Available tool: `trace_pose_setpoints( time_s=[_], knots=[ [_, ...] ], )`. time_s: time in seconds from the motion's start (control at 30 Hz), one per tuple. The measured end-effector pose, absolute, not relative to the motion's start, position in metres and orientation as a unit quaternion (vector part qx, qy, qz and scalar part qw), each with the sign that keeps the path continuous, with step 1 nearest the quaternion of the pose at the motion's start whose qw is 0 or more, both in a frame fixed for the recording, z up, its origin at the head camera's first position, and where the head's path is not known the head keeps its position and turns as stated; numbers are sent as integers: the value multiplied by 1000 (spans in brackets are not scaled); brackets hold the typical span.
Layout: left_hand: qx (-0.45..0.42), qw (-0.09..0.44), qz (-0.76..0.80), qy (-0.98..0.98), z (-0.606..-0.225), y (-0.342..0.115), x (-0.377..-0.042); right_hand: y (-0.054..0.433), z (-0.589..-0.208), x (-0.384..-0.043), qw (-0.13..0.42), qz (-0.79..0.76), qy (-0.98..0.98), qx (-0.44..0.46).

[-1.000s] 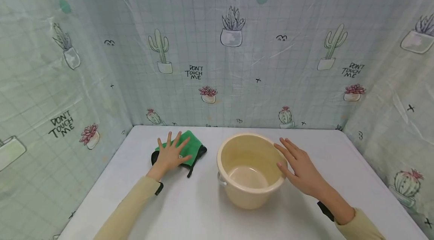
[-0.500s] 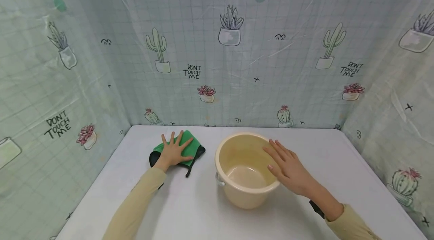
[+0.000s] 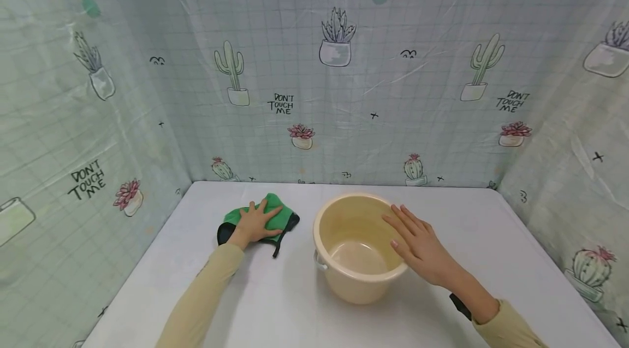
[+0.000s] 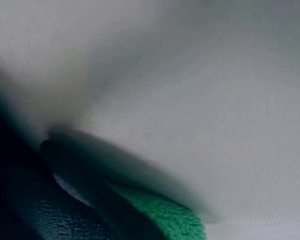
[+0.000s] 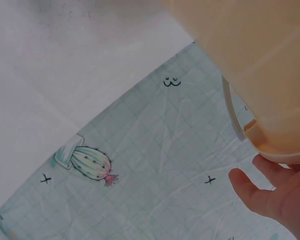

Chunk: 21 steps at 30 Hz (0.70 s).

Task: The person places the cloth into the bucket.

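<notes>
On the left of the white table lies a green cloth (image 3: pixel 280 218) with black edging and a short black loop. My left hand (image 3: pixel 254 223) rests on it with the fingers spread. The left wrist view catches the cloth's fuzzy green corner (image 4: pixel 175 220) beside a dark blurred part. A cream plastic bucket (image 3: pixel 361 289) stands upright in the middle, its inside bare. Over its right rim is my right hand (image 3: pixel 426 252), fingers extended and holding nothing. In the right wrist view the bucket's wall (image 5: pixel 270 60) is close to the fingers (image 5: pixel 245 187); whether they touch the rim I cannot tell.
The bucket's pale handle (image 3: pixel 320 261) hangs at its left side. The white table (image 3: pixel 275 304) reaches back to a curtain (image 3: pixel 339 118) printed with cacti, which also closes off both sides.
My left hand has settled lower onto the cloth, and the cloth's far corner has sunk a little. My right hand has moved left over the bucket's rim. The bucket stays in place.
</notes>
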State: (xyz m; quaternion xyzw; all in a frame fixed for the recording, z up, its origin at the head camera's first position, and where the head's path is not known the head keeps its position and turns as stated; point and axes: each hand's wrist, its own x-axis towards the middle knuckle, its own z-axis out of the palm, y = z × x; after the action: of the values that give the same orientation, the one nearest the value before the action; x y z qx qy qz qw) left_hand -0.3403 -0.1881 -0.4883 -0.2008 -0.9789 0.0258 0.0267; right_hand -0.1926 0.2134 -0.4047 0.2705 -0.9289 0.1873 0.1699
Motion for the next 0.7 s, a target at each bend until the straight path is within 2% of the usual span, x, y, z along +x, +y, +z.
trace_pose_setpoints(
  time_s=[0.33,0.57,0.7],
  knots=[
    [-240,95,64,-964,-489,-184,-337,214,-406,-193,174,194,-927,270],
    [-249,102,54,-962,-481,-185,-333,212,-407,-194,176,196,-925,273],
    [-265,143,47,-952,-471,-186,-331,213,-406,-193,172,191,-928,271]
  ],
)
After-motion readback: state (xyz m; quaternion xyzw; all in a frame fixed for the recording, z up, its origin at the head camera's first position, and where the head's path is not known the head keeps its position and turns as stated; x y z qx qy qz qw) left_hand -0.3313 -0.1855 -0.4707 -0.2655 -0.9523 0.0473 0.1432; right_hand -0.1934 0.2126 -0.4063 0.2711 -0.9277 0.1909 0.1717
